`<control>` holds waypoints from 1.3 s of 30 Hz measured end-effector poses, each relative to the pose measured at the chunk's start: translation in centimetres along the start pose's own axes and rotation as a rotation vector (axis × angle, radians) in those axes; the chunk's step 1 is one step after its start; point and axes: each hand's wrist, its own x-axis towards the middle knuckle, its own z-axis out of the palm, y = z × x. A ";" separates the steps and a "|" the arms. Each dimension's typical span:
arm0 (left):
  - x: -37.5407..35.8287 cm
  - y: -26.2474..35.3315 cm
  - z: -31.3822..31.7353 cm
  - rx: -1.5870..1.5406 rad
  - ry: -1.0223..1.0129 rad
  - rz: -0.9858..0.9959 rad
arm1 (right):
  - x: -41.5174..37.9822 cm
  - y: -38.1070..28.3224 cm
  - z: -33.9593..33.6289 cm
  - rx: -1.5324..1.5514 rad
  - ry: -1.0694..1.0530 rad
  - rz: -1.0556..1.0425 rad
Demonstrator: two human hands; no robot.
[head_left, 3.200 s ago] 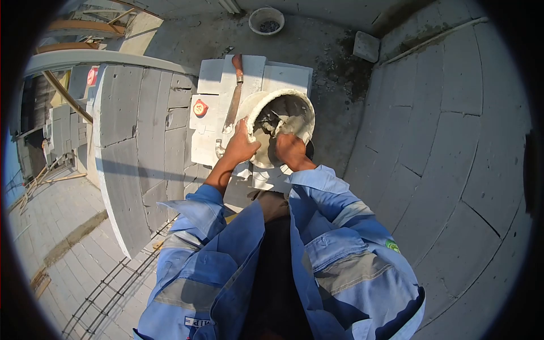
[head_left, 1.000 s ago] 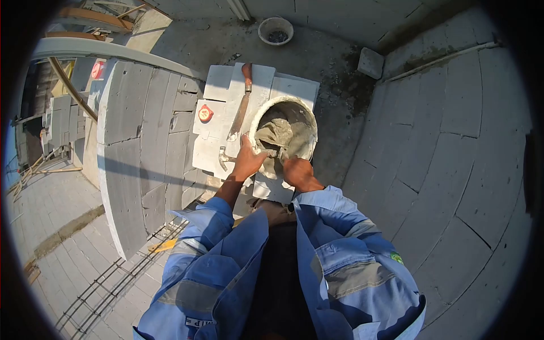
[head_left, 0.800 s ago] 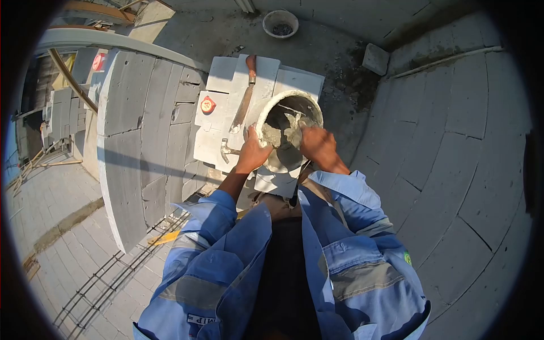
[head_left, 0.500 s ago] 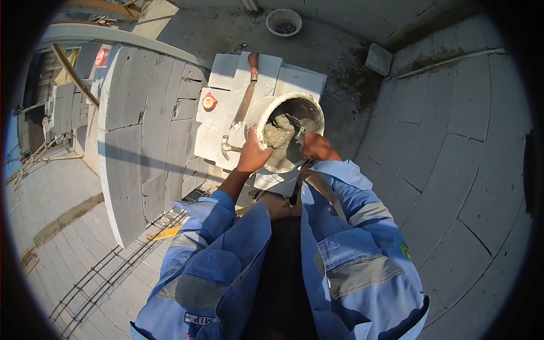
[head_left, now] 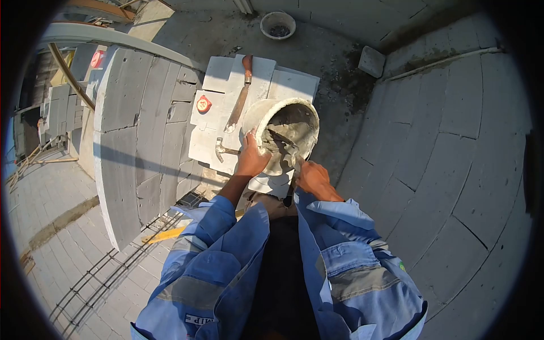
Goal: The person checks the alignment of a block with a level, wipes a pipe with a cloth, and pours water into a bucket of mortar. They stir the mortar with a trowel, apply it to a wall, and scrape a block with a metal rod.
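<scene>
Hidden and unclear parts around the mortar bucket

The trowel (head_left: 286, 153) blade is buried in mortar, its handle hidden by the right hand (head_left: 311, 178). The left hand (head_left: 251, 158) covers part of the bucket (head_left: 309, 122) rim. The red label (head_left: 203, 104) is too small to read.

The bucket (head_left: 286, 136) was gripped at its near rim by the left hand (head_left: 251, 158); the hammer (head_left: 222, 150) lay just left of that grip, the trowel (head_left: 238, 105) beyond it, and the right hand (head_left: 313, 179) was placed to its right.
</scene>
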 end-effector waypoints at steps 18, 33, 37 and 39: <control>0.1 0.0 -1.5 -0.042 -0.129 -0.007 | 7.6 -2.4 2.5 1.697 -0.392 0.355; 6.1 1.9 -3.6 0.029 -0.347 -0.163 | 10.3 -0.9 -0.5 -0.310 0.429 -0.352; 5.8 1.4 -4.3 0.006 -0.324 -0.142 | 9.7 -1.9 1.4 -0.271 0.310 -0.351; 5.9 2.2 -4.6 0.035 -0.307 -0.112 | 9.2 -1.8 4.0 -0.269 0.234 -0.520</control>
